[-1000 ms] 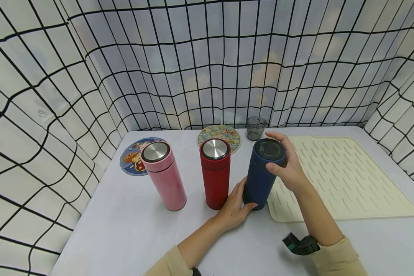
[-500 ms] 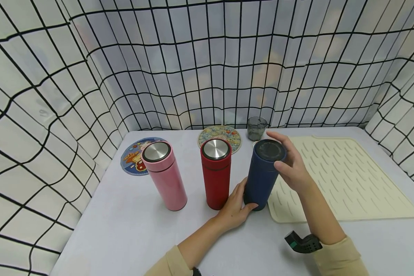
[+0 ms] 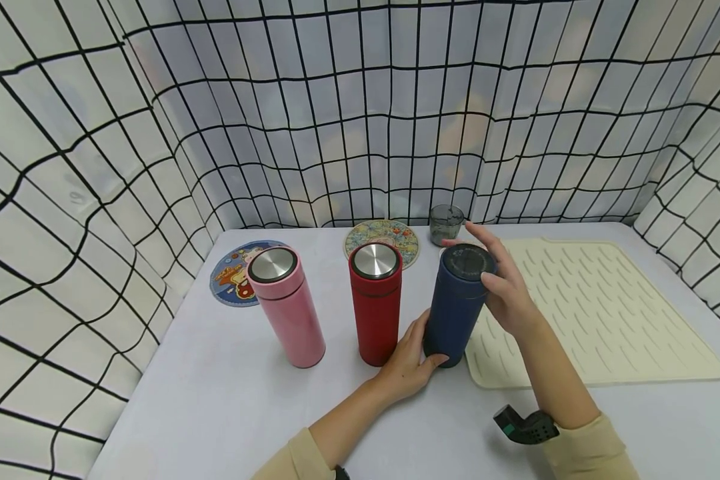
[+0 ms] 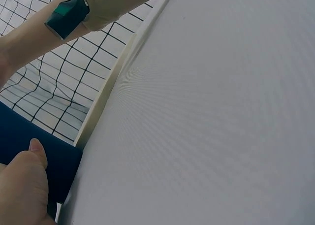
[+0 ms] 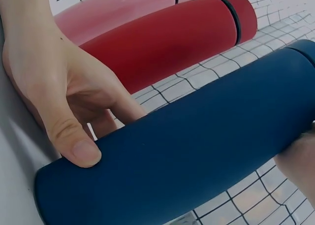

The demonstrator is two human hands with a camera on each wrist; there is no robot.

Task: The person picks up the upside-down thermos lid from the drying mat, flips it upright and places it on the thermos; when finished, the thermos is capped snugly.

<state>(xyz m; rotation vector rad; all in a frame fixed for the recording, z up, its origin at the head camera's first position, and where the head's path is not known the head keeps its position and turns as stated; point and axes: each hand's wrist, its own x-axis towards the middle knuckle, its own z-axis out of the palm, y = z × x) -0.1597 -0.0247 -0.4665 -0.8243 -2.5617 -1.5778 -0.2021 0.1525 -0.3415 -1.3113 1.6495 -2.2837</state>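
A dark blue thermos bottle (image 3: 454, 313) stands upright in the head view, with a dark round top. My left hand (image 3: 406, 368) grips it near the base, thumb (image 5: 78, 141) across its near side. Up by the lid is my right hand (image 3: 509, 299), its fingers stretched loosely behind the rim and its thumb against the right side. How firmly the far fingers touch is hidden. To the left stand a red thermos bottle (image 3: 377, 320) and a pink thermos bottle (image 3: 291, 320), both with silver tops. The left wrist view shows the blue bottle's base at the table.
A cream ribbed mat (image 3: 600, 313) lies to the right. Behind the bottles are a blue patterned round mat (image 3: 228, 273), a second patterned round mat (image 3: 381, 230) and a grey glass (image 3: 445, 223). Black netting (image 3: 390, 120) hangs around the white table (image 3: 216, 400).
My right thumb has slid from the front of the lid round to its right side, and the right fingers have spread and lifted. My left hand and the bottles stay in place.
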